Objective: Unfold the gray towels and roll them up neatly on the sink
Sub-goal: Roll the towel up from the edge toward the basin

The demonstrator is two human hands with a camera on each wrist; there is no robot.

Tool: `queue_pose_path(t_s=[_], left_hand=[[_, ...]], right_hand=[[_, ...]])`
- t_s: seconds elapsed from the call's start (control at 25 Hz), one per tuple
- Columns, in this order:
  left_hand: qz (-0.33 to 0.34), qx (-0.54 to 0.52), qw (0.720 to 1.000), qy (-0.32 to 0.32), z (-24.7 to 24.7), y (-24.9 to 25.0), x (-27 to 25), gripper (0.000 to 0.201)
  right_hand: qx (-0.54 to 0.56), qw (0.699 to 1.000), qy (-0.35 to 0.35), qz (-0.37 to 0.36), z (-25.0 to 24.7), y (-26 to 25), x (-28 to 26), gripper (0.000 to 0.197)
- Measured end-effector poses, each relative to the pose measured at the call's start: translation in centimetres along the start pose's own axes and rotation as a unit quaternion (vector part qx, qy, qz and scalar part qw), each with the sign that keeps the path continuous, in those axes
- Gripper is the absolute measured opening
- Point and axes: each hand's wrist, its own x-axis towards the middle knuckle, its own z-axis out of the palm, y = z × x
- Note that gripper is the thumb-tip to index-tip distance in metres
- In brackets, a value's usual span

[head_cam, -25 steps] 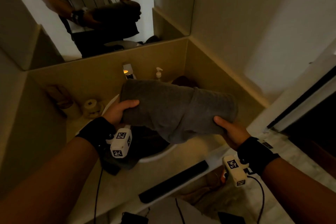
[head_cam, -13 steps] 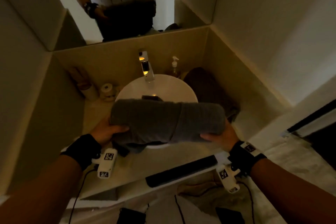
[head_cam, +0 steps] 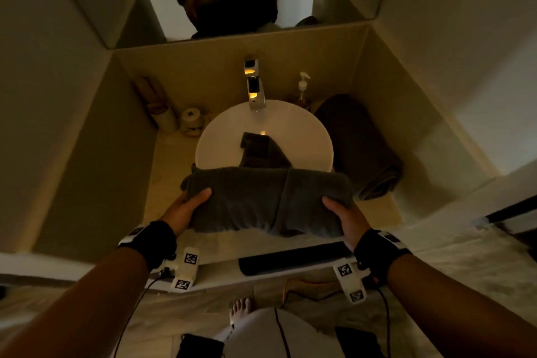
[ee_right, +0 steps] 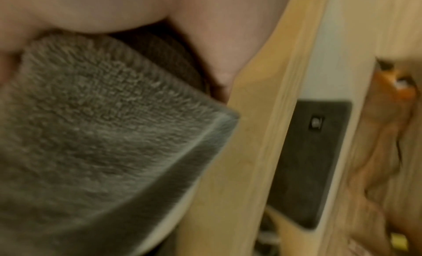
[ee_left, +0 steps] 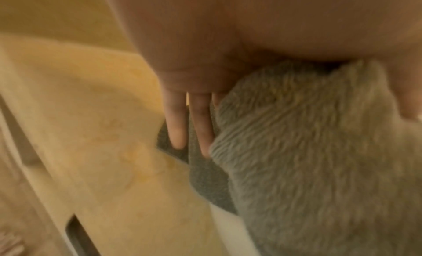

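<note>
Head view – both hands, left hand point(head_cam: 186, 212) and right hand point(head_cam: 345, 219), gripping rolled gray towel point(head_cam: 267, 200) ends, left wrist view – fingers point(ee_left: 175, 123) beneath

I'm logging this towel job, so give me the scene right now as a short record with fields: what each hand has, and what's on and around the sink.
held item: rolled gray towel, gripped at both ends
left hand: grips the roll's left end, thumb on top
right hand: grips the roll's right end, thumb on top
sink basin: white, round, with a second gray towel lying inside
counter right of basin: dark rolled towel
behind basin: faucet, soap dispenser
</note>
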Motion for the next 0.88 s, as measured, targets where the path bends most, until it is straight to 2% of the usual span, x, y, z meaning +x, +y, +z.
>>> queue_pose_path(t_s=[0.08,0.2,0.28,0.36,0.44,0.56,0.64,0.76,0.88], left_hand=[[0.008,0.073,0.997,0.02,-0.1,0.4,0.1,0.121],[0.062,0.232,0.969,0.061,-0.5,1.4,0.6,0.115],[0.077,0.274,0.958,0.032,-0.4,2.0,0.6,0.13],[0.065,0.288,0.955,0.014,-0.3,2.4,0.5,0.144],[0.058,0.283,0.957,0.009,-0.1,2.7,0.5,0.152],[0.061,0.279,0.958,0.012,0.1,2.9,0.4,0.146],[0.063,0.275,0.959,0.017,0.3,2.9,0.3,0.14],[0.057,0.279,0.958,0.014,0.3,2.8,0.3,0.152],[0.052,0.291,0.955,0.016,0.1,2.8,0.6,0.153]], right_hand=[[0.016,1.0,-0.009,0.02,0.0,0.0,0.2,0.091],[0.003,0.999,-0.009,0.033,-0.1,-0.5,0.4,0.093],[-0.038,0.999,0.012,0.023,-0.1,-0.9,0.6,0.099],[-0.09,0.995,0.029,-0.005,-0.3,-1.1,0.6,0.103],[-0.146,0.987,0.051,-0.043,-0.5,-1.2,0.4,0.096],[-0.209,0.966,0.115,-0.102,-0.6,-1.6,-0.6,0.068],[-0.242,0.957,0.117,-0.107,-0.9,-2.0,-1.1,0.054],[-0.239,0.949,0.137,-0.15,-1.9,-1.9,-1.4,0.054],[-0.28,0.929,0.137,-0.197,-2.4,-1.8,-1.7,0.049]])
